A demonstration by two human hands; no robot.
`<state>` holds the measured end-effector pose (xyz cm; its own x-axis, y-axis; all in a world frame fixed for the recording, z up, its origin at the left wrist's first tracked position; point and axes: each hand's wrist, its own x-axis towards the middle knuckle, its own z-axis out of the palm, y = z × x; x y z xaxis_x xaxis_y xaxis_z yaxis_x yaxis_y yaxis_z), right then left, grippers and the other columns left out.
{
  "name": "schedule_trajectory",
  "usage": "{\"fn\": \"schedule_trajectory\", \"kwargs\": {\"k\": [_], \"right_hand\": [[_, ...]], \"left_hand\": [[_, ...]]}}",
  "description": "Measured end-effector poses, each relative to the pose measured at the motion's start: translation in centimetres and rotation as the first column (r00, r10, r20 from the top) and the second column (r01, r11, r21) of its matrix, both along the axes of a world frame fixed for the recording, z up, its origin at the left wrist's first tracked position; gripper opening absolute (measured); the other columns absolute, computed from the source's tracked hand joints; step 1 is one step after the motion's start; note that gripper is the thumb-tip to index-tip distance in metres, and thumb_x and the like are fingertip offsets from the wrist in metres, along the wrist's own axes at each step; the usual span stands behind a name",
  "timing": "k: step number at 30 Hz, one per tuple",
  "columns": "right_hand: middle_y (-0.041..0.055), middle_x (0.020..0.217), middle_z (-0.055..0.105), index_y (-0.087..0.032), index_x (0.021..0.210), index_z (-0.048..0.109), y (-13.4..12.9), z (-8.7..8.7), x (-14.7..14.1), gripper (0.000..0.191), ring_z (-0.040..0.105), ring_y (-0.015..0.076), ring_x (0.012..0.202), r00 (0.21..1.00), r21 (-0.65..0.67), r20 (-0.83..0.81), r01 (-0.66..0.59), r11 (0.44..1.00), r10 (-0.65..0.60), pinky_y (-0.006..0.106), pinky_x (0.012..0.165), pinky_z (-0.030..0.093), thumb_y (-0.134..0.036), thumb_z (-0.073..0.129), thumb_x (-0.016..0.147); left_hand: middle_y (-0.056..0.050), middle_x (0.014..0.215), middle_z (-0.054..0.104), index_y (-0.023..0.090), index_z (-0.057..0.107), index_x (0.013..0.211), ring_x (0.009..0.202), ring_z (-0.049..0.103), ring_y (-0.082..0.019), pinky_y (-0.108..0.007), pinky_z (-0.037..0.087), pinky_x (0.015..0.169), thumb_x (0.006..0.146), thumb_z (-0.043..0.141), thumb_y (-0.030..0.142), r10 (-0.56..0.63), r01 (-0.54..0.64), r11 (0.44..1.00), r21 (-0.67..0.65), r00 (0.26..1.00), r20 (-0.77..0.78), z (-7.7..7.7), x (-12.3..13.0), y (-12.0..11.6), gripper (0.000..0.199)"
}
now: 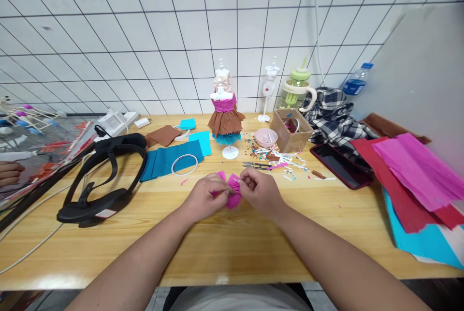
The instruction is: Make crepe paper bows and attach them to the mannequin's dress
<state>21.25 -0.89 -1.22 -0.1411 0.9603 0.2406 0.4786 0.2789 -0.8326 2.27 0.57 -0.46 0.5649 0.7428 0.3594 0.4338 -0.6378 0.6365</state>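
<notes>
A small piece of gathered magenta crepe paper [234, 199] is between my hands, just above the table. My left hand [207, 196] pinches it from the left, thumb and fingers closed. My right hand [261, 188] is closed in a pinch at the paper's right edge. A small whitish bit shows at its fingertips, too small to name. Beyond the hands stands a mini dress form [229, 152] in a magenta top [224, 104] and brown paper skirt [225, 121] over a blue frill. Small scissors-like snips [256, 166] lie on the table near my right hand.
Paper scraps [290, 158] surround a pink dish [266, 138] and a cardboard box [291, 130]. Blue folded paper [172, 158] bears a white ring [184, 165]. A black headset [105, 180] lies left; a phone [340, 166] and coloured sheets [420, 175] lie right. A lidded cup [295, 89] stands behind.
</notes>
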Motion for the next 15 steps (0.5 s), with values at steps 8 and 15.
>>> {"fn": "schedule_trajectory", "kwargs": {"k": [8, 15], "right_hand": [[-0.0049, 0.06, 0.057, -0.021, 0.081, 0.062, 0.0, 0.3, 0.4, 0.007, 0.051, 0.0099, 0.055, 0.995, 0.104, 0.094, 0.005, 0.995, -0.014, 0.021, 0.055, 0.035, -0.025, 0.056, 0.081], [-0.0027, 0.066, 0.063, -0.022, 0.085, 0.065, -0.7, 0.2, -0.5, 0.01, 0.054, 0.011, 0.059, 0.978, 0.166, 0.207, -0.076, 0.983, 0.04, 0.022, 0.058, 0.036, -0.023, 0.056, 0.082]], "left_hand": [[-0.006, 0.085, 0.074, 0.021, 0.074, 0.099, 0.079, 0.063, -0.018, -0.029, 0.049, 0.073, 0.085, 0.059, 0.03, 0.07, -0.071, 0.996, -0.06, 0.997, -0.022, 0.2, -0.3, -0.2, 0.023], [-0.005, 0.078, 0.071, 0.02, 0.074, 0.088, 0.075, 0.062, -0.017, -0.029, 0.048, 0.071, 0.084, 0.061, 0.027, 0.119, -0.119, 0.993, 0.003, 0.993, -0.024, -0.1, -0.2, -0.1, 0.015]]}}
